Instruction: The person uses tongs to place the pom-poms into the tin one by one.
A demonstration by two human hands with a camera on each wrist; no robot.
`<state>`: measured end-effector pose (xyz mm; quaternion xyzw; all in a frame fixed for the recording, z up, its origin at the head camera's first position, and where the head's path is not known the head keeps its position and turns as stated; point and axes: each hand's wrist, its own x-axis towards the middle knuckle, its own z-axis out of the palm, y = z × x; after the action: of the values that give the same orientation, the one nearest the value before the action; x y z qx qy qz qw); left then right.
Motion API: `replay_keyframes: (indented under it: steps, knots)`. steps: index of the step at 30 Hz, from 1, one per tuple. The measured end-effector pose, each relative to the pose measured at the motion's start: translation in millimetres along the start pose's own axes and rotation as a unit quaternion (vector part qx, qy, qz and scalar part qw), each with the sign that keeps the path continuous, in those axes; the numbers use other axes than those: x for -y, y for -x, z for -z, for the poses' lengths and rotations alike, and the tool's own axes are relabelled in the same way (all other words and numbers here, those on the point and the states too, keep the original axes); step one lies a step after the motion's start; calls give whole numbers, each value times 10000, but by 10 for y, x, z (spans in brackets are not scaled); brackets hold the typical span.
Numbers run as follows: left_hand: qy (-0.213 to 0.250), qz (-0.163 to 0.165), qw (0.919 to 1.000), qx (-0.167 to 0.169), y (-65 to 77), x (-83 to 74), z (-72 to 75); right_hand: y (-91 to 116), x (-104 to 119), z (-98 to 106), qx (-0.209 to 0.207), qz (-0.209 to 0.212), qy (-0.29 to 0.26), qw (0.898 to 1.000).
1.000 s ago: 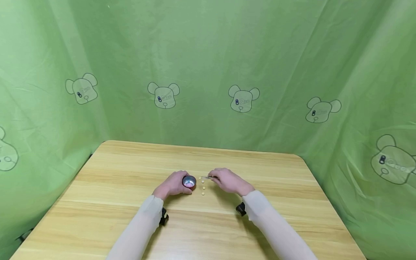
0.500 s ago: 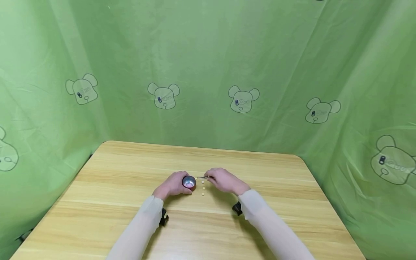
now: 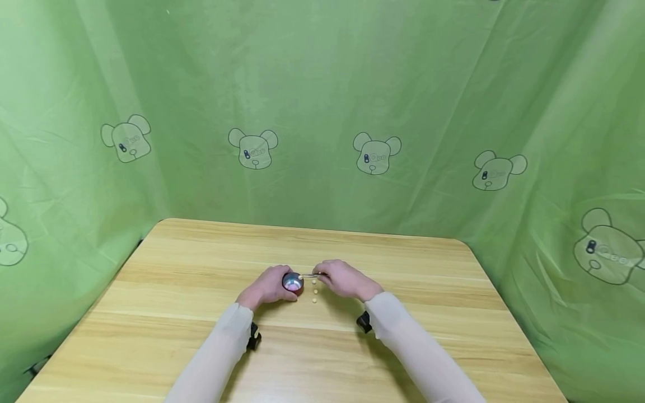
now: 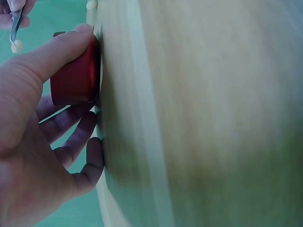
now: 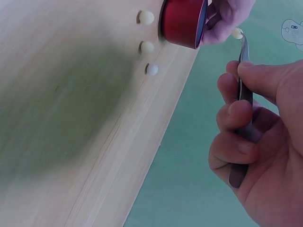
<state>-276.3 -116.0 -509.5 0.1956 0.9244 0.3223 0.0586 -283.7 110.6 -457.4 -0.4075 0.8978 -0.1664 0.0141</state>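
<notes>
My left hand (image 3: pixel 270 284) grips a small red metal cup (image 4: pixel 75 78), thumb on one side and fingers round the other. The cup stands on the table, its silvery inside showing something pink in the head view. Curved metal tweezers (image 5: pixel 245 94) are pinched in my right hand (image 3: pixel 344 279), handle along the palm. A small pale ball (image 5: pixel 237 33) sits between the tweezer tips, raised above the table at the cup's right rim. Three more pale balls lie in a row right of the cup, among them a cream ball (image 5: pixel 147 18) and a whiter ball (image 5: pixel 151 69).
The wooden table (image 3: pixel 201 336) reaches to a green curtain (image 3: pixel 312 84) printed with bear heads, which surrounds it at the back and sides. Black wrist cameras (image 3: pixel 254 337) are strapped beneath both sleeves.
My right hand has moved left, carrying the tweezers and ball from beside the row to the cup's rim. The left hand and cup have stayed in place.
</notes>
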Motion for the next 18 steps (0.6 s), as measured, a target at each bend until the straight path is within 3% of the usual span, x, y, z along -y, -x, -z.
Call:
replay_keyframes:
  steps: [18]
  knots:
    - [38,-5,10000,19,-4,1,6,-70,31,-44,166,7,150,9997]
